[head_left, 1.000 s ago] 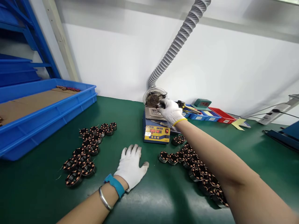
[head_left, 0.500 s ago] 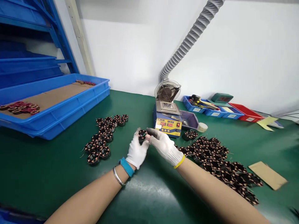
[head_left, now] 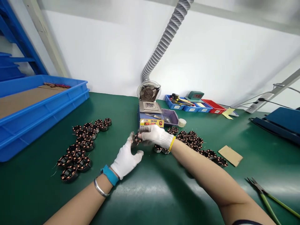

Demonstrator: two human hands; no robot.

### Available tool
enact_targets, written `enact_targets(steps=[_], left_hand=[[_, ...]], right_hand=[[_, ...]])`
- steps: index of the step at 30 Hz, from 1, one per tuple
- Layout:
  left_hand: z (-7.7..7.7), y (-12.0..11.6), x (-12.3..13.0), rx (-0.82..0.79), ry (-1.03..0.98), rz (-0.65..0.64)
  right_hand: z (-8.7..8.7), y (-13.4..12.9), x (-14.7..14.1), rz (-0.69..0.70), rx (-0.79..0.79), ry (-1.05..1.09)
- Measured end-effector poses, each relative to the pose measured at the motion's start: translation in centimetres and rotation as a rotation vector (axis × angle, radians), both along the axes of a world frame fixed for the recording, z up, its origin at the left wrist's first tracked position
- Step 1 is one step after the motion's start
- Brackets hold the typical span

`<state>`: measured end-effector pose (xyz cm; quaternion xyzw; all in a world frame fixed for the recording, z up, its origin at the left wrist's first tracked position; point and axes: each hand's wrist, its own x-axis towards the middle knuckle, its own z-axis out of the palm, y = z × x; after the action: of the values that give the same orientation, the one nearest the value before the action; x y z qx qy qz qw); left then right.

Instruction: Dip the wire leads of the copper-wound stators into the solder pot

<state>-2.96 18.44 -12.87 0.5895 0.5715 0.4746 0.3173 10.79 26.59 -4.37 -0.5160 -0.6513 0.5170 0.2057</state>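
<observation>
A small black-and-copper motor stator (head_left: 137, 137) is up in front of the solder pot (head_left: 152, 122), partly covered by blurred fingers. My right hand (head_left: 156, 136), in a white glove with a yellow cuff, is closed on it from the right. On the other side my left hand (head_left: 125, 159), gloved too and with a blue wristband, has its thumb spread away. Its fingertips are at the stator's left side, apart from the thumb. Several wound stators (head_left: 81, 145) stand grouped at the left. More stators (head_left: 191, 139) lie on the right, partly behind my right forearm.
A big blue tray (head_left: 70, 100) stands at the left. Behind the solder pot a round fan (head_left: 149, 93) meets a grey duct (head_left: 161, 40). Purple (head_left: 172, 116), blue (head_left: 173, 106) and red bins (head_left: 213, 107) line the back. Cardboard (head_left: 231, 155) and green-handled pliers (head_left: 263, 192) lie right.
The view has swung to the right, bringing the pliers into sight. My left thumb has come off the stator and spread, while my right hand has turned over it.
</observation>
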Motion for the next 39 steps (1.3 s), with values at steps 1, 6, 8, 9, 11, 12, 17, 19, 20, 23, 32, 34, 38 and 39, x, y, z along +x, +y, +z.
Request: enact_targets(steps=[1,6,8,9,11,12,17,19,20,23,32,34,38,39], left_hand=[[0.1,-0.1,0.1,-0.024,0.070,0.005],[0.0,0.0,0.5,-0.046,0.295,-0.044],[-0.2,0.1,0.5,-0.043,0.336,-0.038],[-0.3,0.1,0.5,-0.040,0.352,-0.036],[-0.4,0.2,0.5,-0.029,0.374,-0.029],[-0.5,0.2,0.5,-0.022,0.379,-0.025],[-0.6,0.2,0.5,-0.012,0.402,-0.027],[-0.6,0.1,0.5,-0.010,0.413,-0.024],[-0.7,0.1,0.5,-0.007,0.417,-0.022],[-0.8,0.1,0.5,-0.004,0.419,-0.021],[-0.8,0.2,0.5,0.009,0.407,-0.022],[-0.8,0.2,0.5,0.013,0.410,-0.023],[-0.8,0.2,0.4,0.002,0.416,-0.025],[-0.7,0.2,0.4,-0.004,0.417,-0.025]], right_hand=[[0.7,1.2,0.5,-0.051,0.103,-0.047],[5.0,8.6,3.0,-0.352,0.575,-0.329],[5.9,11.0,3.4,-0.392,0.683,-0.466],[6.0,11.8,3.5,-0.397,0.715,-0.527],[5.7,12.9,3.4,-0.389,0.725,-0.601],[5.5,13.2,3.3,-0.381,0.723,-0.628],[4.3,13.7,3.0,-0.352,0.730,-0.733],[4.2,13.9,2.9,-0.344,0.738,-0.750],[4.1,13.9,2.9,-0.337,0.743,-0.753],[4.2,14.1,2.9,-0.334,0.748,-0.760],[5.7,13.9,3.3,-0.353,0.783,-0.728],[5.7,13.8,3.2,-0.348,0.785,-0.732],[5.1,13.7,2.8,-0.314,0.778,-0.781],[4.9,13.6,2.7,-0.301,0.781,-0.792]])
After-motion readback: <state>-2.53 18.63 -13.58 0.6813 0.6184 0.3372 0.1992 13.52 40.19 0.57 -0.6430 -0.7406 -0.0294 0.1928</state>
